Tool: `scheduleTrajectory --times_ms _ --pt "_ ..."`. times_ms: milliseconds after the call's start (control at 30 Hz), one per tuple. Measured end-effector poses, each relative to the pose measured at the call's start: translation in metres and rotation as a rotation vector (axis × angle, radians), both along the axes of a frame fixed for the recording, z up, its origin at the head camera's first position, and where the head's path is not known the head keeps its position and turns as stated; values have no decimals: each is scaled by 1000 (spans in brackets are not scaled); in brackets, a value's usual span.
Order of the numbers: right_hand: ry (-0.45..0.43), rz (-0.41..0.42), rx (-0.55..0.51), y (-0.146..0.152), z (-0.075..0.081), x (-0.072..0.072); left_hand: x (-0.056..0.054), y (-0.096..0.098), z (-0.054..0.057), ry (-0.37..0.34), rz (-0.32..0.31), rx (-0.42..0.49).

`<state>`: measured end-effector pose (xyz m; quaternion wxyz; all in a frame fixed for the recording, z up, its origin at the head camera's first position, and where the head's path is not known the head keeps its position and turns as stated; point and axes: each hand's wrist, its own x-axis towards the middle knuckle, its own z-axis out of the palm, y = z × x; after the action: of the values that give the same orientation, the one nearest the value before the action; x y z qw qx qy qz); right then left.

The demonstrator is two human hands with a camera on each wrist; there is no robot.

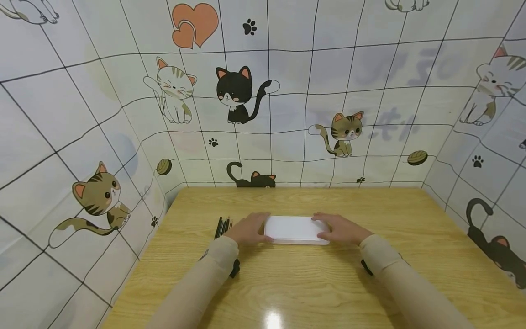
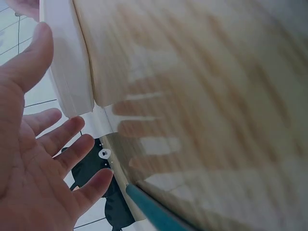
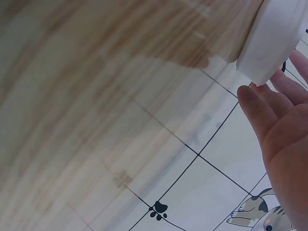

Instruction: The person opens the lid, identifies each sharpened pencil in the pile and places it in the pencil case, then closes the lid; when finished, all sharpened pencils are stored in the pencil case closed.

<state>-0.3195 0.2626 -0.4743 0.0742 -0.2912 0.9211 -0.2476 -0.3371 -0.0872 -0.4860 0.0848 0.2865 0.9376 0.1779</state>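
Observation:
A white rectangular box lies flat on the wooden table between my two hands. My left hand is at its left end. In the left wrist view the thumb lies against the box's side, while the other fingers spread loosely around its far corner. My right hand holds the right end, thumb in front and fingertips over the far edge. The right wrist view shows its fingers bent around the box's corner; its thumb is out of sight there.
Several dark pens or pencils lie just left of my left hand, partly hidden by it. A teal edge crosses the bottom of the left wrist view. Cloth with printed cats surrounds the wooden table.

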Motion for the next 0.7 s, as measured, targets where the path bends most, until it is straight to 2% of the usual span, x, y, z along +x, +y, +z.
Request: scheduleTrajectory --times_ms 267,533,700 --pt "0 -9 54 -5 -2 -2 -4 5 -3 -37 12 7" --pt "-13 -42 137 -15 6 4 -8 9 -5 -58 33 38" --pt "50 -18 197 -21 11 9 -11 10 -5 -32 37 -10"
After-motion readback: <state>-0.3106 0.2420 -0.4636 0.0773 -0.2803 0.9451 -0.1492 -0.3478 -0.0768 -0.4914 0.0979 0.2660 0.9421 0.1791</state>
